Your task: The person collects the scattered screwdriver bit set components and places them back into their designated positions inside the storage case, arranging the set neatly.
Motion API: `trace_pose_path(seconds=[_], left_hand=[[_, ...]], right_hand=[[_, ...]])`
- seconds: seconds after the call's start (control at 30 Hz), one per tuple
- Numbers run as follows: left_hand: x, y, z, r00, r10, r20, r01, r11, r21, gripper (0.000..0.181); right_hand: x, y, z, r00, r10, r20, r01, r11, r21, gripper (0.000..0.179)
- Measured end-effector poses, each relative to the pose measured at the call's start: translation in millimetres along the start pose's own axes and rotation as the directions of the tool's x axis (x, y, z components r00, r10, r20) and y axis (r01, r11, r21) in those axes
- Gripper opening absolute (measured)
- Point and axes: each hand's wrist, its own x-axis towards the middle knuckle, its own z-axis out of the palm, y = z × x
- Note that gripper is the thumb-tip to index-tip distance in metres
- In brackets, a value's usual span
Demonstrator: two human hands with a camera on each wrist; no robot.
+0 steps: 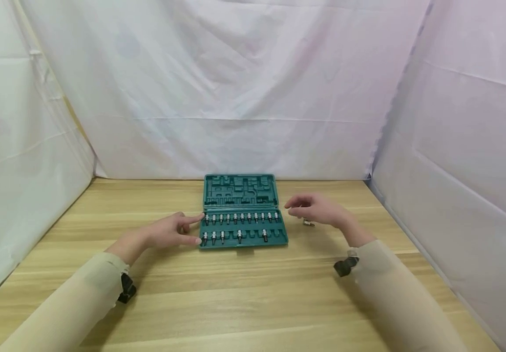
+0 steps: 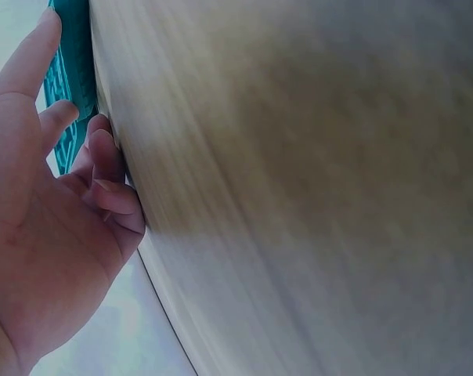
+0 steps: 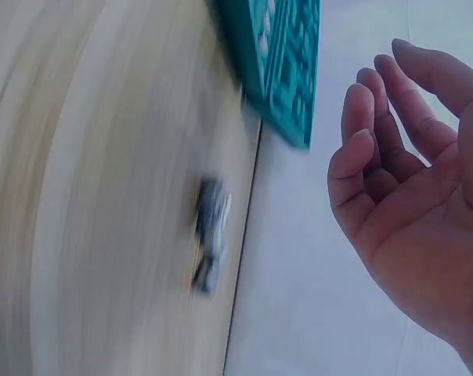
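Observation:
A green plastic case [image 1: 243, 240] lies unfolded on the table, its moulded lid [image 1: 240, 189] at the back. Two rows of silver-and-black bit sockets [image 1: 240, 235] sit in the near half; the front row has gaps. My left hand [image 1: 169, 231] is at the case's left side, with straight thumb and index finger spread along that edge and the other fingers bent. To the right, my right hand [image 1: 316, 209] hovers with relaxed fingers and nothing in them. Below it, a loose bit socket [image 1: 308, 223] lies on the table, blurred in the right wrist view [image 3: 210, 235].
The wooden table [image 1: 218, 298] carries the case near its back edge. White cloth sheets [image 1: 244, 98] hang behind it and along both sides. Black wrist cameras [image 1: 346, 265] are strapped at both cuffs.

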Motion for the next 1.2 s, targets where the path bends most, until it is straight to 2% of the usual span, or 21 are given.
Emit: trace_pose_path(seconds=[0.17,0.33,0.47,0.6,0.77,1.07,1.2], left_hand=[[1.2,0.4,-1.4,1.000,-0.003,0.007,0.003,1.000,0.001,0.092],[1.5,1.6,-1.5,1.000,-0.008,0.009,0.008,1.000,-0.003,0.091],[1.2,2.5,-1.5,1.000,-0.022,0.007,0.022,1.000,0.002,0.091],[1.1,1.7,-1.2,1.000,-0.023,0.006,0.023,1.000,0.001,0.091],[1.1,0.5,-1.3,1.000,-0.019,0.005,0.019,1.000,0.003,0.091],[0.8,1.3,-1.1,1.000,-0.012,0.002,0.012,1.000,0.008,0.091],[0.4,2.2,-1.2,1.000,-0.013,0.000,0.013,1.000,0.010,0.091]], right_hand=[[-12.8,26,-18,0.997,0.022,-0.068,-0.024,0.999,-0.026,0.042],[-22.1,51,-31,0.992,0.037,-0.117,-0.046,0.996,-0.080,0.034],[-25.8,69,-38,0.991,0.042,-0.130,-0.056,0.993,-0.102,0.027],[-26.6,82,-43,0.993,0.011,-0.121,-0.030,0.987,-0.155,0.023],[-25.9,86,-43,0.994,0.015,-0.107,-0.032,0.987,-0.158,0.022],[-17.4,80,-38,0.980,0.142,-0.139,-0.167,0.968,-0.187,0.021],[-15.2,78,-37,0.974,0.172,-0.146,-0.200,0.958,-0.206,0.021]])
